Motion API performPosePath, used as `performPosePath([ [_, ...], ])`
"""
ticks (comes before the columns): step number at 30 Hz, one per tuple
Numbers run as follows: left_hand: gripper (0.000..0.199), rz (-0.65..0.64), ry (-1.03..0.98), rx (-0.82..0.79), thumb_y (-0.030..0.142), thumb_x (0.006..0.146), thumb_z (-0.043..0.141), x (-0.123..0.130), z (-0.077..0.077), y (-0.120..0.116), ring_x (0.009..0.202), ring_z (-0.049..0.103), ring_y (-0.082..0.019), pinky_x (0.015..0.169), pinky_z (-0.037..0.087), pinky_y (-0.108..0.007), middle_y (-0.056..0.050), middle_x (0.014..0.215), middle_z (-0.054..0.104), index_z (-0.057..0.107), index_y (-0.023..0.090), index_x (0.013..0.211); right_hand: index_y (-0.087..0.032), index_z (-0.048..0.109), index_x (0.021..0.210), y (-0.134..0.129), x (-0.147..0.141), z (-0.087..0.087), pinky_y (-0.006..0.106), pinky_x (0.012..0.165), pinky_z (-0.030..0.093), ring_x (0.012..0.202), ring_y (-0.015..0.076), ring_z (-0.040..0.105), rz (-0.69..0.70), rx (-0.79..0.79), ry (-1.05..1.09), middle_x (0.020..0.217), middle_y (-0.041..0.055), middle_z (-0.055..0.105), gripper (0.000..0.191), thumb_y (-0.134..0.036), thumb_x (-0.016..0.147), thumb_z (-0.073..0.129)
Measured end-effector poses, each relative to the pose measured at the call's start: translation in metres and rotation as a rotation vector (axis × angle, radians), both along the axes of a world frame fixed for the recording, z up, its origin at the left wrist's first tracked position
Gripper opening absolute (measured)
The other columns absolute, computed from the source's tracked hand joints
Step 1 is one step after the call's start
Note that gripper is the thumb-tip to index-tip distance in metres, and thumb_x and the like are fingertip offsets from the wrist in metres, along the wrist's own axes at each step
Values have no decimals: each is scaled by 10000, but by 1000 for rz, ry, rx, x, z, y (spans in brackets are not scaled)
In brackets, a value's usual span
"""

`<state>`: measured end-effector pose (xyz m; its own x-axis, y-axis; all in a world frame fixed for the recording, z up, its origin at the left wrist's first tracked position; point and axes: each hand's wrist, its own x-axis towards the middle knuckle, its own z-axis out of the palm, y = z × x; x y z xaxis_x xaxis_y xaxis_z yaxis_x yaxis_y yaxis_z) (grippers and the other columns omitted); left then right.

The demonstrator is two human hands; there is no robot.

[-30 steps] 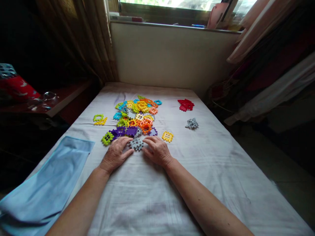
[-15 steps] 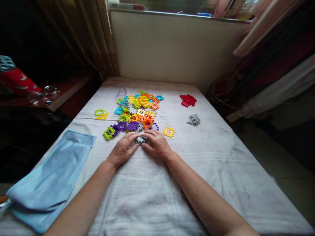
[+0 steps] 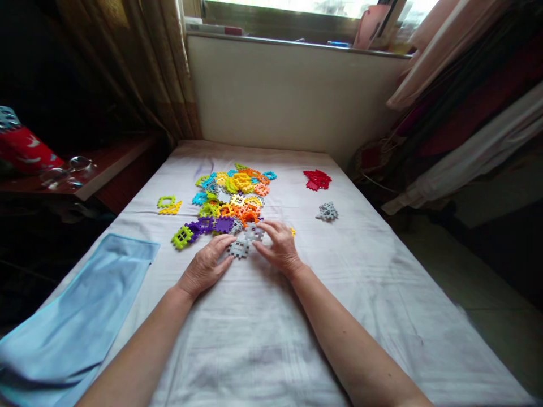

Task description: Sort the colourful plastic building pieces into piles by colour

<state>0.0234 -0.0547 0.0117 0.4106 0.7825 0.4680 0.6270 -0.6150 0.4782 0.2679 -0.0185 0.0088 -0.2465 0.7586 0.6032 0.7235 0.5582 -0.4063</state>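
Two grey interlocking plastic blocks with toothed edges are between my hands, at the near side of a colourful pile. My left hand has its thumb and fingers closed about the left edge of the nearer grey window block. A second grey block lies just behind and to the right, overlapping or touching the first. Around its right side, my right hand curls its fingers and thumb. A yellow block is mostly hidden behind the right hand. Purple blocks sit just beyond my left fingers.
The mixed pile covers the sheet's middle. A red group and a grey group lie right. Green and yellow blocks lie left. A blue cloth is nearer left. Eyeglasses rest on a side table.
My hands have moved apart, the right one shifting right. The grey blocks, bunched between my fingers before, now show spread out as two. My right hand now covers most of the yellow block.
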Motion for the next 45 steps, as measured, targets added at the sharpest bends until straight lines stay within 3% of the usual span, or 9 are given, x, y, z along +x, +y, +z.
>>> performPosePath([
  [4,392,10,-5,4,281,916,557,-1,-1,0,1204,617,-204,1060,514,-380,-82,1297,632,537,229,1304,-196,647,1186,24,55,6,404,956,402,1111,281,563,-463,-24,-36,1208,124,665,387,-369,840,657],
  [8,394,18,3,-3,305,913,565,-2,-4,2,1191,623,-206,1052,517,-376,-76,1295,634,548,238,1301,-184,638,1186,46,102,9,420,934,360,1101,307,528,-720,-104,-122,1227,140,651,400,-355,824,646],
  [12,393,49,32,14,324,909,576,-4,-5,4,1211,605,-219,1087,485,-418,-78,1308,630,561,242,1294,-183,645,1176,61,119,7,430,931,322,1099,312,491,-819,-176,-151,1217,145,651,395,-354,819,631],
  [21,343,93,103,52,354,904,595,-2,-3,4,1147,640,-237,1108,436,-493,-82,1226,690,583,235,1225,-189,676,1131,70,128,-6,484,971,300,1138,325,454,-853,-165,-91,1241,148,628,366,-372,821,608],
  [25,276,96,87,20,355,903,601,-1,1,4,1084,659,-223,1099,431,-484,-66,1146,717,607,229,1149,-198,698,1082,59,111,1,467,980,336,1139,309,493,-734,-83,-82,1219,130,647,292,-347,871,561],
  [32,211,86,84,19,367,918,593,1,6,3,1051,663,-219,1064,447,-463,-55,1090,730,629,224,1070,-225,726,930,28,42,19,379,904,438,950,227,611,-136,74,-121,960,75,732,228,-290,956,509],
  [37,194,85,82,-2,364,918,599,2,8,3,1028,663,-211,1044,461,-441,-51,1085,733,632,227,1051,-222,711,1021,6,4,15,380,859,498,928,225,630,236,18,-203,1009,77,747,209,-353,943,567],
  [42,190,92,47,-28,353,911,605,2,9,2,1008,662,-209,1015,483,-439,-54,1062,733,637,220,1043,-199,665,1155,-1,-8,8,420,913,521,1039,263,632,346,-49,-243,1165,101,722,386,-431,848,692],
  [45,190,88,42,-38,359,914,594,3,9,2,1004,664,-214,992,500,-439,-60,1059,730,643,225,1039,-200,662,1138,-2,-11,7,424,905,523,1016,259,636,341,-59,-242,1155,100,724,364,-410,843,698],
])
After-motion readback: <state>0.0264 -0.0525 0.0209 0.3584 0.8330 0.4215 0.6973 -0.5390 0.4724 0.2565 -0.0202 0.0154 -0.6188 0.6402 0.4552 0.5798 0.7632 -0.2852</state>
